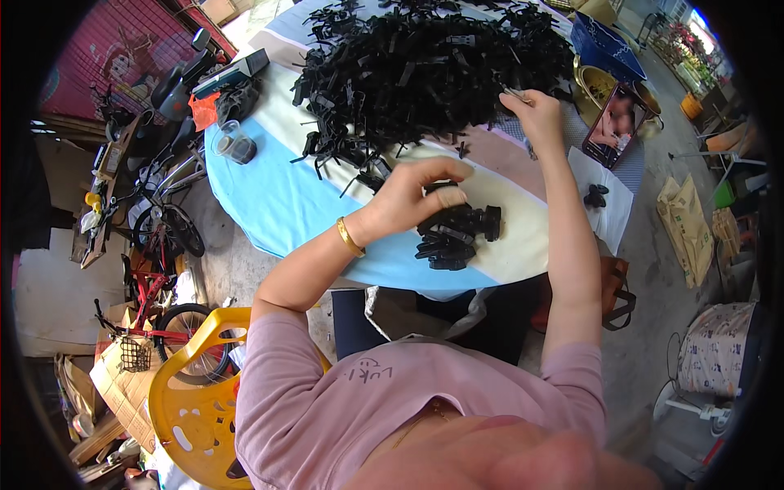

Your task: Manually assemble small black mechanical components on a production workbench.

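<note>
A large heap of black plastic clip-like pieces [425, 82] covers the far part of the table. Near the front edge lies a smaller cluster of similar black pieces [452, 238]. Over its far side hovers my left hand [406, 194], fingers curved and thumb apart from them; a dark bit shows behind the thumb, and I cannot tell whether it is touched. At the heap's right edge, my right hand [536, 121] pinches a slim, light metallic item [512, 92], too small to make out fully. One loose black piece [462, 150] lies between heap and cluster.
A phone [614, 126] leans by a brass-coloured pot [594, 82] and a blue basket [606, 46] at right. A clear plastic cup [238, 147] stands at left beside a dark bag [238, 100]. A yellow chair [192, 416] and bicycles [167, 306] are at left.
</note>
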The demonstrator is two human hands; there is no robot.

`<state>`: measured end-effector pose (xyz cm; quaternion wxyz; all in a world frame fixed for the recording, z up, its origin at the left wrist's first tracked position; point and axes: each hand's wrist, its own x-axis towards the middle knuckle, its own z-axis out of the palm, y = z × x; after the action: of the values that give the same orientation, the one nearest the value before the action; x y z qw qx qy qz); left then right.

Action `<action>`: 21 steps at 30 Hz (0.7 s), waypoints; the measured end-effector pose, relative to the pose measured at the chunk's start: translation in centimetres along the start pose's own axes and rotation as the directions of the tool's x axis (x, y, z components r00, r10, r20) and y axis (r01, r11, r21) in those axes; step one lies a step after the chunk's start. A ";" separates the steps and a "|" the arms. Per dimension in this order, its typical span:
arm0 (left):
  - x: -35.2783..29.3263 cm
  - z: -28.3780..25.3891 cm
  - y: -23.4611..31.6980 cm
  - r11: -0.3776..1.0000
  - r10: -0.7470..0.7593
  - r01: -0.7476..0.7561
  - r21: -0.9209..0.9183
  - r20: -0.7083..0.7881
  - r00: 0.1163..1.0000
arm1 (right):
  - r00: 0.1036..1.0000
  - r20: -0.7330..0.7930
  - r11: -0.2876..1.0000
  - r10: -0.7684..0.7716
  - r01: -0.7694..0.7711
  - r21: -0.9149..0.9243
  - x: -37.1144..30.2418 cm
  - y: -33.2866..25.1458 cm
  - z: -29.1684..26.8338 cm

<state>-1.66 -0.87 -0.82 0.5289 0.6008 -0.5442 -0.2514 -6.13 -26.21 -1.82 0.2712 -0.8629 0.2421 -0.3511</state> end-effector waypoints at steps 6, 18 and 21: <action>0.9 -1.5 -0.8 0.851 -0.200 0.116 -0.513 -0.112 0.973 | 0.963 0.184 0.781 0.197 -0.267 0.564 -2.7 -4.4 -0.8; 1.1 -2.1 -1.2 0.698 -0.235 0.147 -0.701 -0.031 0.971 | 0.762 0.602 0.673 -0.238 -0.317 0.668 -3.2 -4.9 -1.9; 0.9 -2.4 -0.9 0.708 -0.193 0.073 -0.702 -0.093 0.977 | 0.730 0.586 0.730 -0.352 -0.178 0.660 -4.7 -6.3 -0.9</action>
<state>1.02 -0.94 -0.60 0.7375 0.4142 -0.3211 -0.4259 -8.33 -18.95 0.49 0.6164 -0.7799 -0.0630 -0.0883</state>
